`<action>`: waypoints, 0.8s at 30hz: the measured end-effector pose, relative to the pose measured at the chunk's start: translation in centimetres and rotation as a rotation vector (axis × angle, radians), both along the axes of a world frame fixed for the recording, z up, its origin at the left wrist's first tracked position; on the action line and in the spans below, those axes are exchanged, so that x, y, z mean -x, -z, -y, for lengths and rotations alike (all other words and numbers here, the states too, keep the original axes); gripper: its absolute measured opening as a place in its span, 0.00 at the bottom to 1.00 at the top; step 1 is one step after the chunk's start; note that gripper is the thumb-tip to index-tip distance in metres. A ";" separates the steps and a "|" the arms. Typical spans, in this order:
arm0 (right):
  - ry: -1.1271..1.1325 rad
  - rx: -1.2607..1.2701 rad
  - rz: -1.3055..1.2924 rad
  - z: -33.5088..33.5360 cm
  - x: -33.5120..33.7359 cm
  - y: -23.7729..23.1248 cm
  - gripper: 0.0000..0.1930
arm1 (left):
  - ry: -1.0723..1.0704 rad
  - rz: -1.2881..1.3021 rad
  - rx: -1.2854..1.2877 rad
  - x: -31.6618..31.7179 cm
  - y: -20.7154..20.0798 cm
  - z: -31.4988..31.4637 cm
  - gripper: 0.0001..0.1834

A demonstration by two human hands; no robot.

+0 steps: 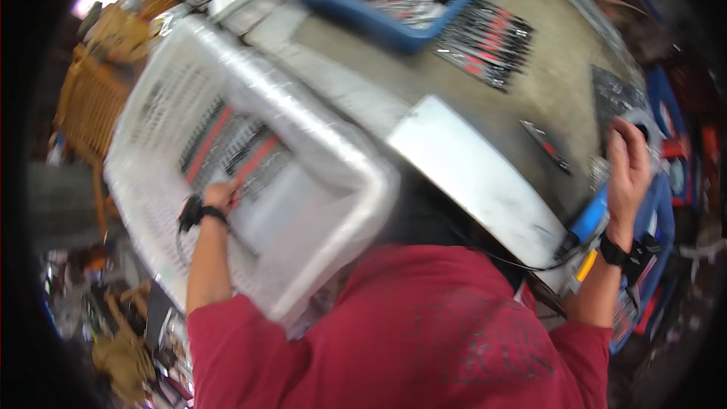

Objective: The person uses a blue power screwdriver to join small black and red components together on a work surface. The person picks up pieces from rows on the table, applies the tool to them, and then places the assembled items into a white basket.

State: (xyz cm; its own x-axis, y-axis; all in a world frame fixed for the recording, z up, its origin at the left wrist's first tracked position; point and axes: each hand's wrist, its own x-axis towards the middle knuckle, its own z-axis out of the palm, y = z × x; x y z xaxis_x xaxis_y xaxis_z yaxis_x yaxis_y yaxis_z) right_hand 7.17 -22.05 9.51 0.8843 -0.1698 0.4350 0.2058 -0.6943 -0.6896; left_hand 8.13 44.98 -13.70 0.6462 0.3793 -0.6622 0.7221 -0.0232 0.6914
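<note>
My left hand (220, 197) is down inside a white plastic basket (310, 121), its fingers curled in at the near end of stacked rows of slim tools (238, 148) with red and black parts. Blur hides what those fingers hold. On the right, my right hand (629, 159) is raised with fingers stretched out, beside a clear plastic bag (598, 170) and a grey rounded object. Just below it lies a blue cylindrical power tool (589, 220) with a black cable. One loose red-and-black tool (545, 147) lies on the table.
A white board (477, 182) lies along the table's near edge. Farther back, a blue tray (409, 30) holds many tools, with a row of similar red-and-black tools (488, 42) beside it. Blue and red bins (685, 144) stand at right; a wooden chair (95, 106) is at left.
</note>
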 end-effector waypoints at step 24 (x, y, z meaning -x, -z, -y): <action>-0.079 0.372 -0.549 1.2 0.0 4.1 0.10 | -0.085 0.822 -0.488 -8.4 -13.6 4.1 0.13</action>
